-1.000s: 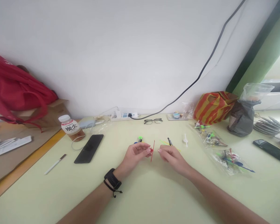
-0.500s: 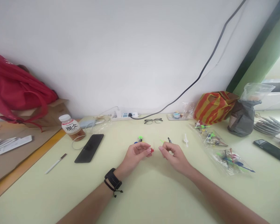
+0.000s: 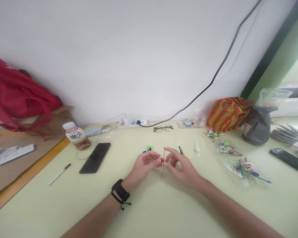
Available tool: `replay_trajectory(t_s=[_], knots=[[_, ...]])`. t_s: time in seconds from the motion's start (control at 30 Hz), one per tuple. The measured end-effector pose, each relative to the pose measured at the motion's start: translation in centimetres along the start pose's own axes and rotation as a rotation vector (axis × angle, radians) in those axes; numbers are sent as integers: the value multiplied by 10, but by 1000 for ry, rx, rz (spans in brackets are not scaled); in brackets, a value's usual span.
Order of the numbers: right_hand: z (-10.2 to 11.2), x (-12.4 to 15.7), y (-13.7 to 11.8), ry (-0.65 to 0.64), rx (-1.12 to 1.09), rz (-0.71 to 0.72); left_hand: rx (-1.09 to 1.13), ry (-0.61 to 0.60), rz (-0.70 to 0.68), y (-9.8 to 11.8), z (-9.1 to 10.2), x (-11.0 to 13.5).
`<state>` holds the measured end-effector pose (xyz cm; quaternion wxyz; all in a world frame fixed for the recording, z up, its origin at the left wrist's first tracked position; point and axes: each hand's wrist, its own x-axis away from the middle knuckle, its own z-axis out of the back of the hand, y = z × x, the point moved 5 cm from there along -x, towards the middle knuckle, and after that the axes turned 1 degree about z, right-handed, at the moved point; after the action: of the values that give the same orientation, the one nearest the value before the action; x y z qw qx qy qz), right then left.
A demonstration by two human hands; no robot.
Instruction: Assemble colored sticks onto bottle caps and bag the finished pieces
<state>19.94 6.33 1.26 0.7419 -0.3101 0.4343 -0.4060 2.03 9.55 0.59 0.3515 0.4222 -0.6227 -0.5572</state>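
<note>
My left hand [image 3: 146,162] is closed, thumb and fingers pinching a small red plastic piece [image 3: 162,160]. Across its right end stands a thin red propeller-like blade [image 3: 163,169], roughly upright. At the blade's top is the index fingertip of my right hand [image 3: 180,164], while the thumb lies near its middle; these fingers are apart and curved. Behind my left hand are small green and blue plastic parts [image 3: 149,147], partly hidden. A dark pen-like tool [image 3: 181,150] lies behind my right hand, with a bit of yellow beside it.
Bags of coloured plastic parts [image 3: 247,172] lie on the right, near a white plastic piece [image 3: 197,149]. Glasses [image 3: 163,129] and a power strip [image 3: 132,123] are by the wall. To the left are a black phone [image 3: 95,158], a bottle [image 3: 75,135] and a pen [image 3: 59,174].
My right hand has moved left to the red blade and its fingers have spread. The blade, only a faint blur before, now shows clearly. My left hand stays in place.
</note>
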Motion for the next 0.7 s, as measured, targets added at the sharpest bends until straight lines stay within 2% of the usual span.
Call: replay_trajectory(t_s=[0.17,0.33,0.53,0.7], knots=[[8,3,-3,61,110,53,15,14,15,0,0,-1],[-1,-1,5,-121,87,-85,-3,42,14,1,1,0],[-1,-5,-1,-54,-47,-118,-14,58,6,3,1,1],[-5,-4,-4,-107,-68,-122,-34,21,0,3,-1,0]])
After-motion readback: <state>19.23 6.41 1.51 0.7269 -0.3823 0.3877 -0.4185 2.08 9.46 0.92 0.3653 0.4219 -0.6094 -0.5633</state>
